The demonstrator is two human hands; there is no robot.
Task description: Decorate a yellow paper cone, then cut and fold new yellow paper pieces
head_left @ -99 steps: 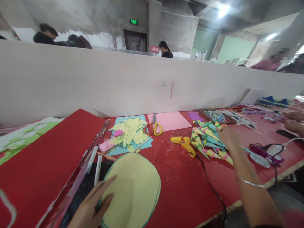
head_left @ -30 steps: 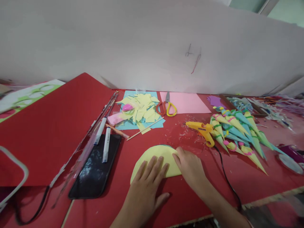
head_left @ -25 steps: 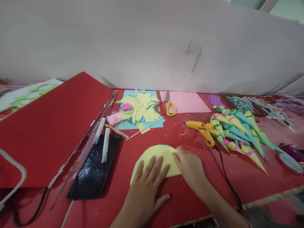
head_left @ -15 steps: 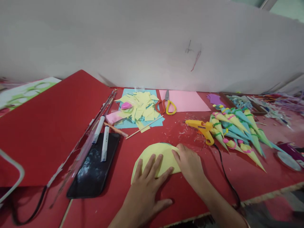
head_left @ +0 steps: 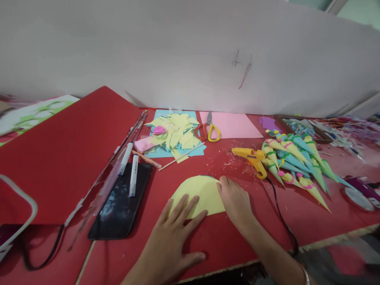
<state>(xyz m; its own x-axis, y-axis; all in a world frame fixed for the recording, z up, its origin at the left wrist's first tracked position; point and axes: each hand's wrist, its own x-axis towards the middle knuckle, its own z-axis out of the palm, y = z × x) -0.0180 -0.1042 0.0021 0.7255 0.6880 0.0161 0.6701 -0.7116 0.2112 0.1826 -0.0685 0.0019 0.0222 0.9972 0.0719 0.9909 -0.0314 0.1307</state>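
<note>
A half-round piece of pale yellow paper (head_left: pixel 204 194) lies on the red tabletop, with a thin sliver of blue showing at its top edge. My left hand (head_left: pixel 169 233) rests flat over the paper's left part, fingers spread and thumb apart on the table. At the right end of the paper, my right hand (head_left: pixel 236 198) has its fingers curled together and closed on the edge; the fingertips are partly hidden. Beyond my right hand lies a yellow hot glue gun (head_left: pixel 252 158), its black cord running toward the front edge.
Paper cones (head_left: pixel 299 158) with coloured trim are heaped at the right. Scissors (head_left: pixel 210 128) lie on pink paper (head_left: pixel 234 124) by yellow paper scraps (head_left: pixel 178 132). Two markers (head_left: pixel 133 174) lie on a black phone (head_left: pixel 114 221) at left, beside a large red board (head_left: pixel 71 158).
My left hand has slid slightly left and toward me over the paper. The right hand stays at the paper's right end, its fingers drawn closer together. The view has shifted slightly.
</note>
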